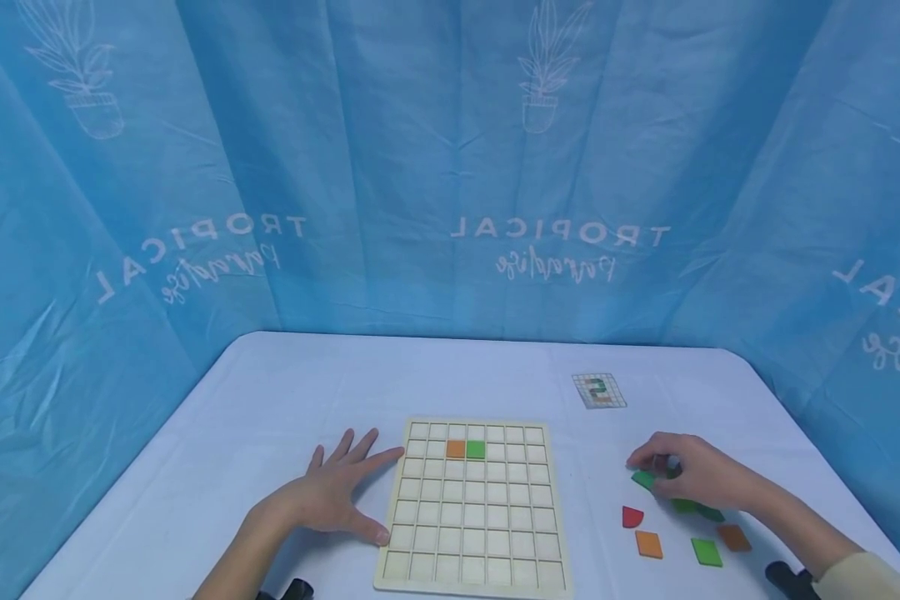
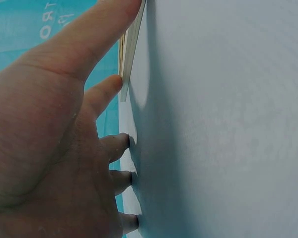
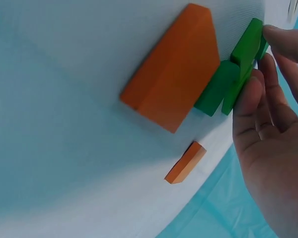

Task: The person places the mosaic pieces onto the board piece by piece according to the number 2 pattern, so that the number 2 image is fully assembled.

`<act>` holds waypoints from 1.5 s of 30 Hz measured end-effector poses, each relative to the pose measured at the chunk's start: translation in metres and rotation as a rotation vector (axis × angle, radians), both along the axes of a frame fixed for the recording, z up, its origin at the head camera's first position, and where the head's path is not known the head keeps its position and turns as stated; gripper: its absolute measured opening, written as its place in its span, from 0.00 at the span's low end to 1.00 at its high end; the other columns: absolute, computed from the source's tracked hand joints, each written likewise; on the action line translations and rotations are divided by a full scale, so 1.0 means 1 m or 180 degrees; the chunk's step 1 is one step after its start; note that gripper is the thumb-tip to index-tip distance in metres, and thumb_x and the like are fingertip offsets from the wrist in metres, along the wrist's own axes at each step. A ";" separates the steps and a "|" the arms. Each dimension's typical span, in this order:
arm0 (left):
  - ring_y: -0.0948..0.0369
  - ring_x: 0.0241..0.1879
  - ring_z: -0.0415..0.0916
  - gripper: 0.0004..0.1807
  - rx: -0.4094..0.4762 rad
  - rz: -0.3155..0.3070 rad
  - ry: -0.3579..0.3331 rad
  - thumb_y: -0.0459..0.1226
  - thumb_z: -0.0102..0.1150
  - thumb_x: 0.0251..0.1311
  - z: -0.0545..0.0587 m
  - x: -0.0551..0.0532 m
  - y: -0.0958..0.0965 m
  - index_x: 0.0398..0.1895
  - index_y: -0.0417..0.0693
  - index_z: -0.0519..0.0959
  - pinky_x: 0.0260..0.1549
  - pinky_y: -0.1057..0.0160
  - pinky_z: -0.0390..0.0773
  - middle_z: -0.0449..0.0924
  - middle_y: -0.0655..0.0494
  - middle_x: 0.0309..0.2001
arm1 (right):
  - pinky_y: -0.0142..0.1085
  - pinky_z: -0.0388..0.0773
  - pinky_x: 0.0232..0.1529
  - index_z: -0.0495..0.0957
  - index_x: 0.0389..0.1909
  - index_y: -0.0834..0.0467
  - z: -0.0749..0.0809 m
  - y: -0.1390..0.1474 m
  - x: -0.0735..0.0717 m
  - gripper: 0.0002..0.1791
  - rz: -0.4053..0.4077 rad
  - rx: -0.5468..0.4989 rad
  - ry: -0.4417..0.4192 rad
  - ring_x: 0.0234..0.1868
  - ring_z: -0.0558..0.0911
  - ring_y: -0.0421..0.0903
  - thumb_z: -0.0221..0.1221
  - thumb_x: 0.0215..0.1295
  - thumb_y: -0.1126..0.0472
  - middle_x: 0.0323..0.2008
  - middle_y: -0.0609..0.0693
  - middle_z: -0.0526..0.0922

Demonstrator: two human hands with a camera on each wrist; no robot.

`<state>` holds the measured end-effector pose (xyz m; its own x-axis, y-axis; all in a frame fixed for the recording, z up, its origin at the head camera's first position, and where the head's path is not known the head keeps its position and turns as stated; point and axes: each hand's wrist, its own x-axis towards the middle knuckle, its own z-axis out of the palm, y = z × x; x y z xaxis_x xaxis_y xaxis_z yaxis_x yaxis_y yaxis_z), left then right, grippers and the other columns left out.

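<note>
My left hand (image 1: 333, 492) has its fingers spread at the left edge of a pale wooden grid board (image 1: 453, 517). Thumb and index fingertip touch that edge; in the left wrist view the other fingertips rest on the cloth. On the board sit an orange square tile (image 1: 456, 449) and, directly right of it, a green square tile (image 1: 476, 450). Over the loose pieces at the right, my right hand (image 1: 690, 471) pinches a green tile (image 1: 643, 479) between thumb and fingers. Beneath it lie more green pieces (image 1: 685, 506), partly hidden by the hand.
Near the right hand lie a red rounded piece (image 1: 632, 517), an orange tile (image 1: 648, 545), another orange tile (image 1: 734, 537) and a green tile (image 1: 707, 552). Behind the board's right corner is a small pattern card (image 1: 599, 391). Blue curtains (image 1: 450, 167) surround the white table (image 1: 330, 375).
</note>
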<state>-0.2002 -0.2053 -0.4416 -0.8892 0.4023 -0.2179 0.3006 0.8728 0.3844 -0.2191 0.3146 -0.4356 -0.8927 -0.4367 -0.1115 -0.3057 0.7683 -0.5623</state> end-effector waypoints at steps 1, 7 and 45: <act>0.42 0.73 0.28 0.61 0.0000 -0.0001 0.0000 0.73 0.67 0.25 0.000 0.000 0.000 0.72 0.76 0.57 0.60 0.30 0.30 0.40 0.50 0.76 | 0.31 0.78 0.37 0.82 0.47 0.46 0.000 0.000 -0.001 0.17 0.0015 -0.0003 -0.0001 0.37 0.76 0.43 0.69 0.55 0.60 0.38 0.39 0.79; 0.42 0.73 0.27 0.61 0.0019 0.0005 -0.0017 0.72 0.67 0.26 0.001 0.000 0.000 0.73 0.75 0.57 0.61 0.30 0.29 0.40 0.50 0.76 | 0.32 0.77 0.37 0.84 0.45 0.44 -0.001 0.000 -0.002 0.15 0.0084 -0.0010 -0.0034 0.36 0.76 0.41 0.69 0.55 0.57 0.36 0.38 0.79; 0.42 0.73 0.27 0.60 0.0056 -0.0019 -0.0031 0.72 0.67 0.28 0.004 0.002 0.000 0.73 0.73 0.58 0.61 0.31 0.29 0.40 0.49 0.76 | 0.32 0.77 0.33 0.85 0.43 0.49 0.004 -0.035 -0.016 0.13 0.0030 -0.0298 0.0212 0.33 0.76 0.43 0.69 0.55 0.55 0.29 0.40 0.80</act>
<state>-0.1986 -0.2052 -0.4373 -0.8846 0.4115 -0.2194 0.3020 0.8640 0.4028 -0.2353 0.2792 -0.4312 -0.8925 -0.4509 -0.0105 -0.3517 0.7103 -0.6097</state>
